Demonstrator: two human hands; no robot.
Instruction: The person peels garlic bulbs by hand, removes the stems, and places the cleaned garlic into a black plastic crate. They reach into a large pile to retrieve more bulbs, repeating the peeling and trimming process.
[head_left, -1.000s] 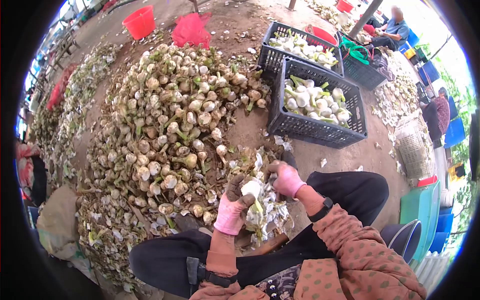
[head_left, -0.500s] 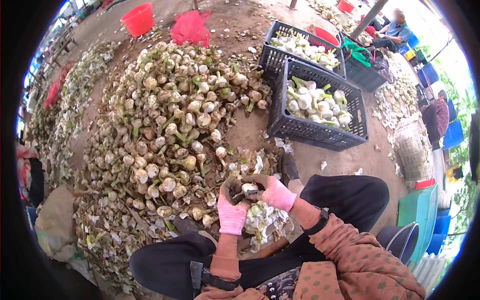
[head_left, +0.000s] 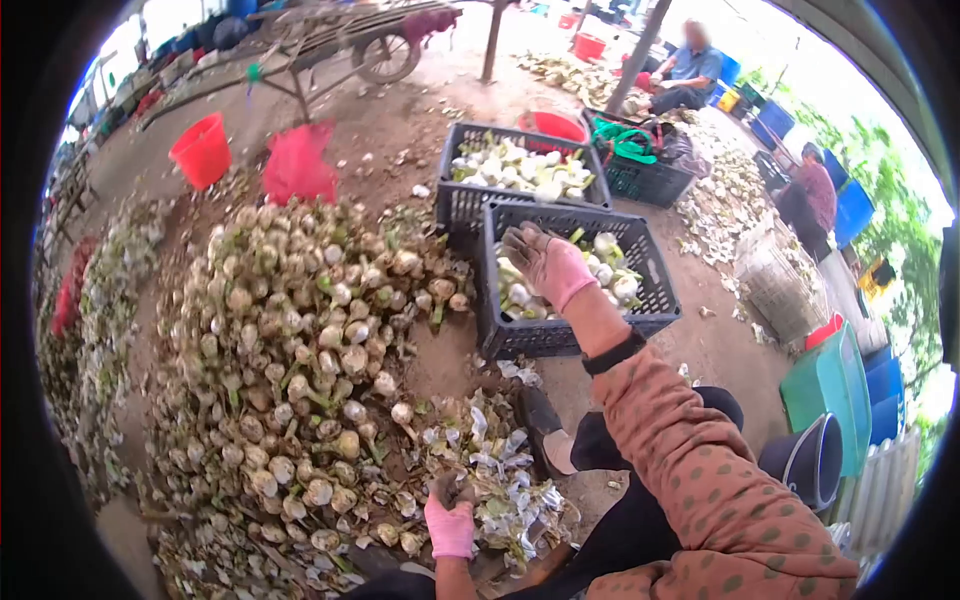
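Note:
My right hand (head_left: 548,262), in a pink glove with dirt-darkened fingers, is over the left side of the near black crate (head_left: 590,338). Its fingers are stretched out above the white garlic bulbs (head_left: 625,285), and no bulb shows in its grip. Low in the view, my left hand (head_left: 450,522) wears a matching glove. Its dark fingers are bent but apart beside the peeled skins (head_left: 505,490), with nothing visible between them. A large heap of unpeeled garlic (head_left: 290,370) lies to the left of both hands.
Behind the near crate stands a second crate (head_left: 470,205) of white bulbs. A red bucket (head_left: 202,152) and red mesh bag (head_left: 300,165) lie beyond the heap. A dark bucket (head_left: 805,460) stands at right. Two people (head_left: 690,70) (head_left: 812,200) sit farther off.
My hands have parted. The right has moved up and forward to the near crate; the left has dropped lower. The white bulb between them no longer shows there. The view has shifted.

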